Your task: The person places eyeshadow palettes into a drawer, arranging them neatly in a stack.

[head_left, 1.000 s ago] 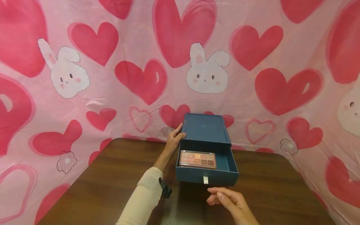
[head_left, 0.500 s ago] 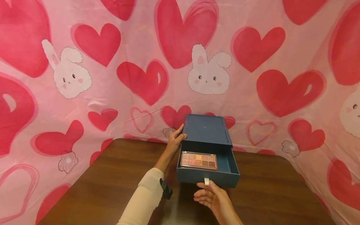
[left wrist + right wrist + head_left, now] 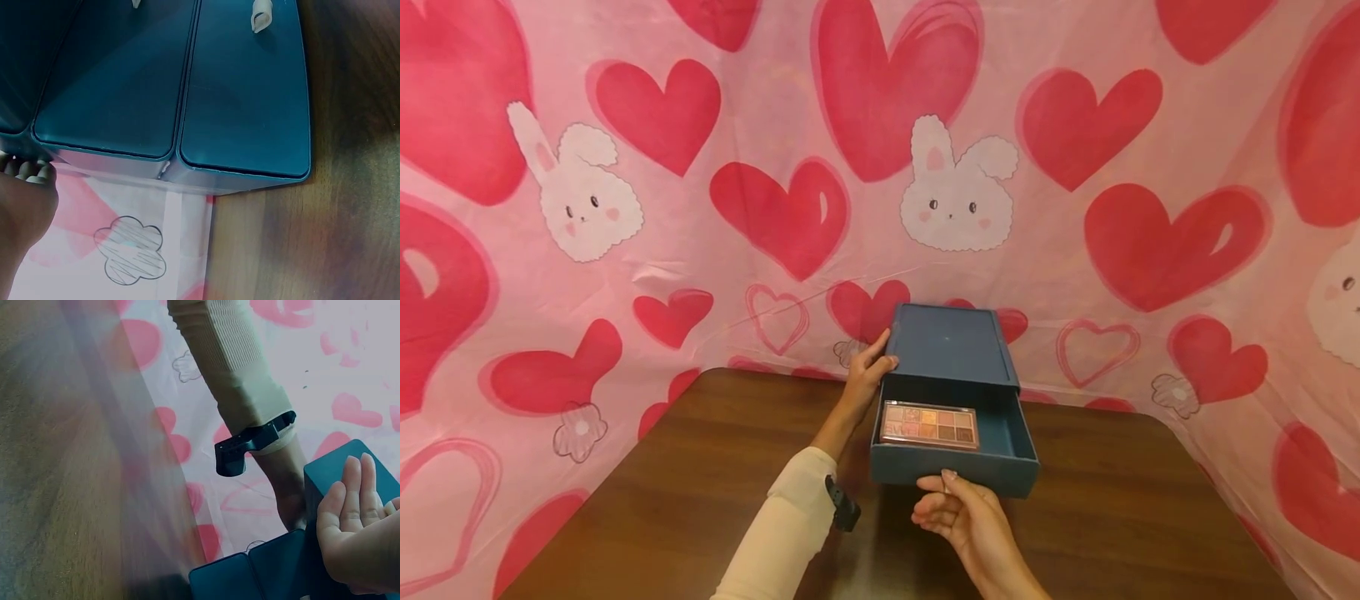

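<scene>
A blue drawer cabinet stands at the back of the table with its top drawer pulled out. Inside that drawer, on the left, lies an eyeshadow palette under a clear cover. My left hand rests against the cabinet's left side, thumb at the top edge. Below the drawer front, my right hand pinches the white pull tab between thumb and index finger, which hide most of it. The left wrist view shows lower drawer fronts, flush with the cabinet, one with a white tab.
The brown wooden table extends to both sides of the cabinet. Behind it hangs a pink cloth with hearts and rabbits. A dark wrist device is strapped over the left sleeve.
My right hand has moved up and left from below the drawer and taken hold of its pull tab. The left hand stays on the cabinet; the drawer stays about as far out.
</scene>
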The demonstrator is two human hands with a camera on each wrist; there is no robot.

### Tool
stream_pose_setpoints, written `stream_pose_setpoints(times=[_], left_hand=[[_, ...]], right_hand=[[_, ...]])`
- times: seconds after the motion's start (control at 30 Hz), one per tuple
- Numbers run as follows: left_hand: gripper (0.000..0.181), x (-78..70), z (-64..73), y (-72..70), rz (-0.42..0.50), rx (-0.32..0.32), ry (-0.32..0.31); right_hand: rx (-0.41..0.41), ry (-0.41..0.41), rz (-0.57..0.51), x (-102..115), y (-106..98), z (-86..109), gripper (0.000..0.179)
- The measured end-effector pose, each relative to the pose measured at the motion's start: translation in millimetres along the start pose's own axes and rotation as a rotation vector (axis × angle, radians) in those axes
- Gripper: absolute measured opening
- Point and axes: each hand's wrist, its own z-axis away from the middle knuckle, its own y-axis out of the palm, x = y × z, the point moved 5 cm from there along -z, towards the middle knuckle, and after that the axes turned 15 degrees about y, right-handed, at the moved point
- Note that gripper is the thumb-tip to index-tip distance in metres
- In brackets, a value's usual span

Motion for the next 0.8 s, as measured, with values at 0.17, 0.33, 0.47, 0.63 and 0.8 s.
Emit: stream_pose_setpoints(times=[0.17, 0.33, 0.47, 0.63, 0.8], left_hand=[[0.063, 0.9, -0.8, -0.5, -0.019, -0.002, -0.007], [0.064, 1.1, 0.1, -0.9, -0.023, 0.0, 0.001], [0.064, 1.8, 0.7, -0.8, -0.002, 0.012, 0.01], [0.065, 2.0, 0.4, -0.1, 0.022, 0.015, -0.005], [0.065, 3.2, 0.2, -0.1, 0.011, 0.016, -0.017]], right_hand=[[-0.089, -0.005, 0.026, 6, -3, -9.3, 0.043], [-0.206, -0.003, 0.007, 13, -11, -24.1, 0.04], [-0.308, -0.004, -0.014, 20, -19, -39.5, 0.036], [-0.381, -0.024, -0.007, 31, -30, -59.2, 0.038], [-0.395, -0.014, -0.022, 36, -37, -71.4, 0.041]])
